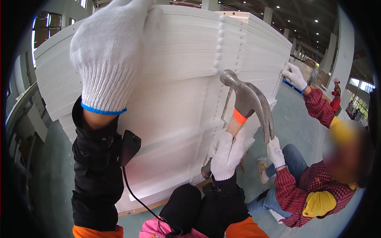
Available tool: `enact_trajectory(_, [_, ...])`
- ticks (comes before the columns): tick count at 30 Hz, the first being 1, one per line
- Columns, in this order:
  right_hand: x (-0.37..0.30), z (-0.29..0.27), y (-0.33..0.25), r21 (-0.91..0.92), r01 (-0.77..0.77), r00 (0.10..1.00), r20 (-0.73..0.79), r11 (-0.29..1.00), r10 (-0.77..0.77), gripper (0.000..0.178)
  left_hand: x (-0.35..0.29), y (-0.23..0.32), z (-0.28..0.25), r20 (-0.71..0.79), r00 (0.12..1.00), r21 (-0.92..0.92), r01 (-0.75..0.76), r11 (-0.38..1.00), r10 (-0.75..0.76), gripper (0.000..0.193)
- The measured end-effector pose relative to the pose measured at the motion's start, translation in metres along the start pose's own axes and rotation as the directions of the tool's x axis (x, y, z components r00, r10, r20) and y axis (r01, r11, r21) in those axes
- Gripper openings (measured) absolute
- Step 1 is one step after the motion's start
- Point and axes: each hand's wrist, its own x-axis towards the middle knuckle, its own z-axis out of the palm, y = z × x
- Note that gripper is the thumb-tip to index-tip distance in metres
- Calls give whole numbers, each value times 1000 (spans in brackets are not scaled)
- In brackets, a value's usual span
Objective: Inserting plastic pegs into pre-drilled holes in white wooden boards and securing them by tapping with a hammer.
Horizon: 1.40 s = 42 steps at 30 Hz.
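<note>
Stack of white panels [174,91]: upright, edge-on; row of white plugs [219,39] seated down the upper edge, holes below appear unfilled.
Left hand [105,55]: gloved, fingers flat on stack top, gripping nothing.
Claw hammer [248,101]: head just beside lowest plug.
Right hand [227,155]: fingers closed round handle (co-worker's gloved hand near).

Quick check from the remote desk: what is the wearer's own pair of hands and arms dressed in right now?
Both hands wear white knitted work gloves: the left hand shows a blue band at the cuff, the right hand is plain white. Black sleeves cover the forearms, turning orange near the elbows. A small black device with a thin black cable sits on the left sleeve.
</note>
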Motion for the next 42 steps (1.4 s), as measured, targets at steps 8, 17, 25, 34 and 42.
enact_trajectory(8, [1, 13, 0, -38, -3, 1000, -25, 999, 2, 46, 2, -11, 3, -2, 1000, -19, 21, 1000, -22, 20])
enact_trajectory(17, [43, 16, -34, -233, 240, 970, 14, 942, -244, 51, 1, -18, -3, 39, 998, 37, 57, 998, -59, 21])
enact_trajectory(25, [66, 17, -58, -2, 157, 986, -50, 988, -157, 44, 3, -17, -9, 125, 988, 66, 86, 994, -93, 24])
enact_trajectory(34, [78, 20, -61, -180, 273, 962, 49, 945, -268, 40, 7, -13, -13, 136, 983, 63, 118, 991, -126, 26])
enact_trajectory(42, [95, 32, -85, -54, 224, 974, 35, 973, -222, 39, 1, -15, -3, -14, 1000, 18, 10, 1000, -10, 15])
